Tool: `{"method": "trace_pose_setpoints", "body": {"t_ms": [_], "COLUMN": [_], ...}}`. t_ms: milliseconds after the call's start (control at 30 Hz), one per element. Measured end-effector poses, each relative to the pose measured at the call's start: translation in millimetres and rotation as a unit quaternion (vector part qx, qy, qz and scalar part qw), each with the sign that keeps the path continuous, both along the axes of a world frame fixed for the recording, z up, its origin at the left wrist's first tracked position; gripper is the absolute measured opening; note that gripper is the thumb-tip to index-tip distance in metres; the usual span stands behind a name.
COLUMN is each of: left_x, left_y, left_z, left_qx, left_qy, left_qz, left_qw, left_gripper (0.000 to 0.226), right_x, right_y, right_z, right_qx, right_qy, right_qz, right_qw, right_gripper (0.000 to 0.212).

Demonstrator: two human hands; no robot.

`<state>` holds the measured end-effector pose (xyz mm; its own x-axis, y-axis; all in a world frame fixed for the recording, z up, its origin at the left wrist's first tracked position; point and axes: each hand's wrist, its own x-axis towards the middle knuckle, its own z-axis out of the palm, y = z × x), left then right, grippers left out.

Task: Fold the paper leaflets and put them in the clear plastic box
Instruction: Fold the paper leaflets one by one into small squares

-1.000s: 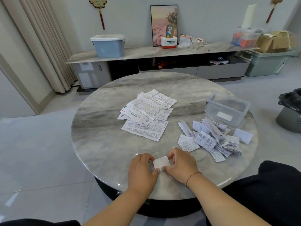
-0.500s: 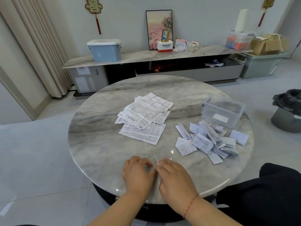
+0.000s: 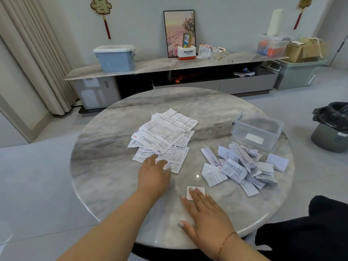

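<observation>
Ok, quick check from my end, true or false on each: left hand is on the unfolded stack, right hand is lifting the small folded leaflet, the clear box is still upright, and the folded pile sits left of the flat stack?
1. The left hand rests on the near edge of the unfolded leaflet stack. True.
2. The right hand lifts the small folded leaflet off the round marble table. False: its straight fingers press it flat on the table.
3. The clear plastic box stands upright. True.
4. The pile of folded leaflets lies left of the flat stack. False: it lies to the right, in front of the box.
</observation>
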<state>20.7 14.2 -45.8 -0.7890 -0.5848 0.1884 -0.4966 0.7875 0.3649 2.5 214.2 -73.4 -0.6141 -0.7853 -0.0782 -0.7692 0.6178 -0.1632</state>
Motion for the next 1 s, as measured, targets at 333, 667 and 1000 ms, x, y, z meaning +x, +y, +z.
{"method": "trace_pose_setpoints", "body": {"t_ms": [333, 667, 1000], "left_x": [-42, 22, 101], "left_y": [-46, -22, 72], "left_z": [2, 26, 61], "left_qx": [-0.037, -0.241, -0.35], "left_qy": [-0.205, 0.07, 0.08], "left_qz": [-0.041, -0.184, -0.352], "left_qw": [0.977, 0.95, 0.864], "left_gripper": [0.045, 0.031, 0.026], "right_x": [-59, -29, -26], "right_y": [14, -7, -19], "right_z": [-4, 22, 1], "right_qx": [-0.055, -0.22, -0.278], "right_qy": [0.061, 0.071, 0.006], "right_qz": [-0.071, 0.01, 0.064], "right_qw": [0.994, 0.973, 0.959], "right_gripper": [0.1, 0.046, 0.038]}}
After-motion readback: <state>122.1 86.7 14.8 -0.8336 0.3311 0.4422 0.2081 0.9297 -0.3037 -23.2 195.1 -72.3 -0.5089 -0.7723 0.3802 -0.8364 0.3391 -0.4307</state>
